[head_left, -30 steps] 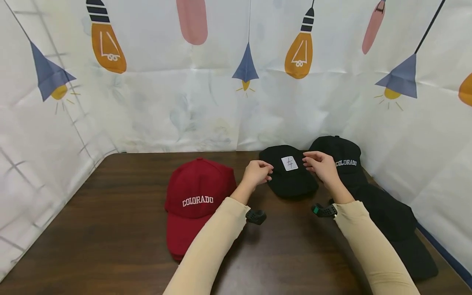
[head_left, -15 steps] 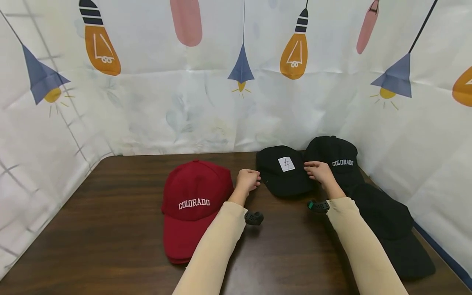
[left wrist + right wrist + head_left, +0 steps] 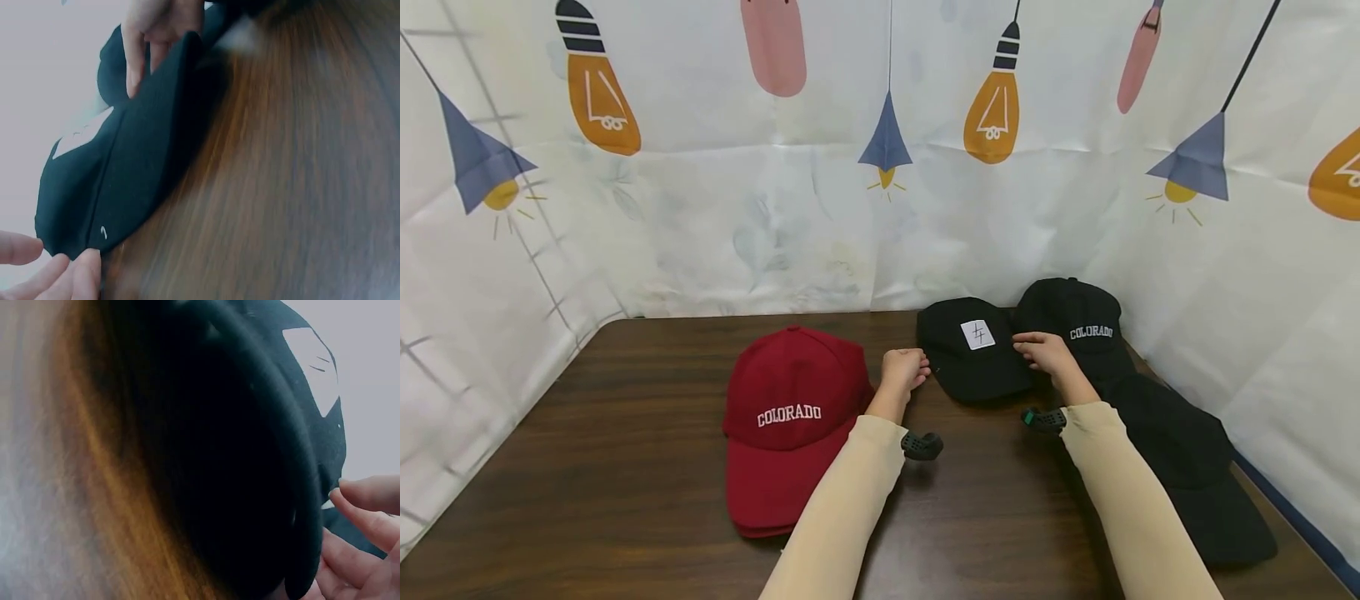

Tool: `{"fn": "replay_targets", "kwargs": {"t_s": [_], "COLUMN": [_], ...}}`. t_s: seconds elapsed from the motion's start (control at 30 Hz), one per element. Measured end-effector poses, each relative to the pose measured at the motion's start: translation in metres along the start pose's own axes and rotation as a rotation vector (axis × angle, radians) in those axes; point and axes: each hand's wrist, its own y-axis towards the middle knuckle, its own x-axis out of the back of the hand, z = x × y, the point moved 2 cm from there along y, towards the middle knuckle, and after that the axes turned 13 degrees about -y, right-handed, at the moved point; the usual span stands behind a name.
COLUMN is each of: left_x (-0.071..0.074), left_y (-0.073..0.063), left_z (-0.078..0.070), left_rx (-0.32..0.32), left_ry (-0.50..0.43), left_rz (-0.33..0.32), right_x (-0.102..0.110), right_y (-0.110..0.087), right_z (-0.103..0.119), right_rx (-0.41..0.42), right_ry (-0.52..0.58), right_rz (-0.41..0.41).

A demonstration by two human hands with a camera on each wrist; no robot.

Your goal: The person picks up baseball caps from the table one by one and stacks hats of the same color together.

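A black baseball cap with a white label sits at the back of the table, brim facing me. My left hand is at its left edge. In the left wrist view, the thumb is spread from the fingers, whose tips are at the brim's corner; firm contact is hard to tell. My right hand grips the right edge. In the right wrist view, its thumb meets the crown's side and the lower fingers are partly hidden by the brim.
Red Colorado caps lie stacked left of my left arm. A black Colorado cap stands behind my right hand, and another black cap lies beyond my right forearm. A printed white curtain encloses the dark wooden table.
My left hand has drawn slightly back and toward me from the labelled cap, its fingers more curled. My right hand has lowered a little along the cap's right side. The cap stays in place.
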Motion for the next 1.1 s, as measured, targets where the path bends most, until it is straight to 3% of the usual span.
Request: {"fn": "replay_targets", "kwargs": {"t_s": [0.2, 0.47, 0.73, 1.1], "left_x": [-0.003, -0.003, -0.007, -0.018], "left_y": [-0.006, -0.016, -0.025, -0.042], "left_z": [0.002, 0.007, 0.011, 0.009], "left_rx": [0.030, 0.069, 0.086, 0.029], "left_ry": [-0.081, -0.278, -0.495, -0.560], "left_rz": [-0.002, 0.014, -0.070, -0.064], "right_x": [0.000, -0.008, -0.007, 0.010], "right_y": [0.002, 0.001, -0.006, -0.027], "right_z": [-0.002, 0.002, 0.005, 0.016], "right_rx": [-0.026, -0.024, -0.010, 0.024], "right_ry": [0.088, 0.237, 0.329, 0.427], "right_rz": [0.028, 0.032, 0.047, 0.034]}}
